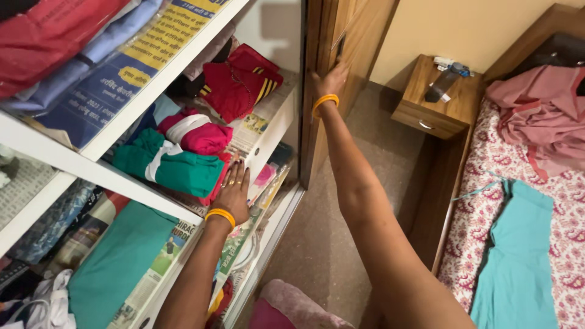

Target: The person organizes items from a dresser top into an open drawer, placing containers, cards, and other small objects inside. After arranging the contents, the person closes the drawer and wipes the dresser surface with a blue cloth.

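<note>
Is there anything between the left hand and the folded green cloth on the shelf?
Nothing visible. The left hand rests flat on the shelf beside the green cloth, touching or nearly touching its edge.

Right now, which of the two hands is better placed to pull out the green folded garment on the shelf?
Left. The left hand lies flat on the shelf, right beside the green folded garment. The right hand is stretched far away, against the wooden wardrobe door.
</note>
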